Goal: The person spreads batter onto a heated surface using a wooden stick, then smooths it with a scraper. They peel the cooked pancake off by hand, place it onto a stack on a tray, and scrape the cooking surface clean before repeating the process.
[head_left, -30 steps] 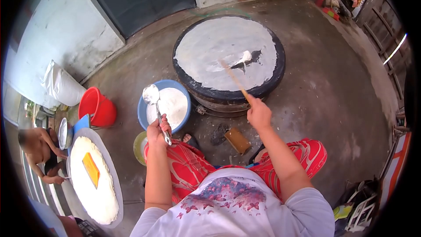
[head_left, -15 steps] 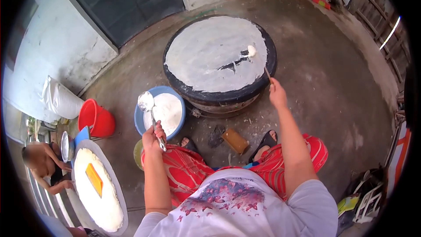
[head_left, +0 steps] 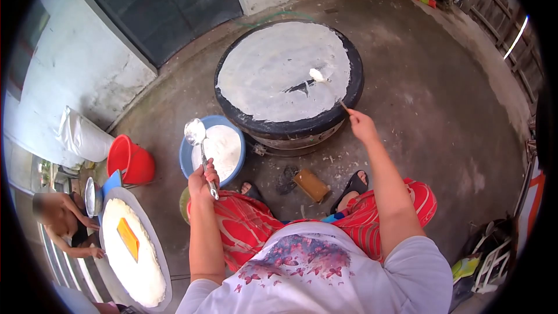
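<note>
My left hand (head_left: 202, 183) is wrapped round the handle of a metal ladle (head_left: 195, 131), its bowl smeared white and raised over the blue basin (head_left: 183, 157). White batter (head_left: 224, 144) fills much of that basin. My right hand (head_left: 362, 126) grips the thin wooden handle of a spreader (head_left: 344, 104), whose far end carries a white lump (head_left: 317, 75). That end is at the large round griddle (head_left: 358, 84), which is coated with a thin white layer of batter (head_left: 273, 58). A dark torn gap shows in the layer beside the lump.
A red bucket (head_left: 131, 160) and a white sack (head_left: 84, 134) stand at left. Nearby, a round board bears a pale stack of sheets (head_left: 131, 250) with an orange scraper (head_left: 128, 239). Another person (head_left: 67, 221) is beside it. A brown block (head_left: 311, 185) lies between my feet.
My right hand has moved slightly left and down, drawing the spreader's white end leftward across the griddle toward the torn gap. My left hand keeps the ladle nearly still.
</note>
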`<act>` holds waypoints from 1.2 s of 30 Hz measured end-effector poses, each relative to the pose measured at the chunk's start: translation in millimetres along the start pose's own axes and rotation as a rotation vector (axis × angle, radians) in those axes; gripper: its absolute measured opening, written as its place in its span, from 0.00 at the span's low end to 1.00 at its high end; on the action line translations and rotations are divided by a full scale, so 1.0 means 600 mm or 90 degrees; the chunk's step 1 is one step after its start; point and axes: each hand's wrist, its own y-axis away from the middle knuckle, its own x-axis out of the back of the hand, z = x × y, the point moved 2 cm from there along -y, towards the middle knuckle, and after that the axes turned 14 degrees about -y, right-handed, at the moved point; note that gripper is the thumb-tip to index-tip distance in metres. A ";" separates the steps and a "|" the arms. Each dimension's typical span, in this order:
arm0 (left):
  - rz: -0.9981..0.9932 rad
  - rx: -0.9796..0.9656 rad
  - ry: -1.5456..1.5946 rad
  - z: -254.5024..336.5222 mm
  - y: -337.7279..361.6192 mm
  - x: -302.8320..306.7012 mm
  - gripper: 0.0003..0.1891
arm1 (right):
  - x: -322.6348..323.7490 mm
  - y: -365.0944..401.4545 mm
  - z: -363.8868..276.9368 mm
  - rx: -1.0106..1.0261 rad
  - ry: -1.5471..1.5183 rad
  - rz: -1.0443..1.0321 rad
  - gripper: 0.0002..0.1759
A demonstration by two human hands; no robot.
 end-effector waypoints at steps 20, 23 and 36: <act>-0.147 -0.016 -0.332 -0.064 0.100 -0.090 0.16 | -0.034 0.135 -0.017 -0.122 -0.169 0.009 0.17; -0.138 -0.018 -0.419 -0.087 0.093 -0.120 0.15 | -0.099 0.169 -0.071 -0.044 -0.055 -0.036 0.17; -0.070 -0.105 -0.701 -0.168 -0.019 -0.184 0.08 | -0.146 0.201 -0.109 -0.104 -0.162 -0.074 0.21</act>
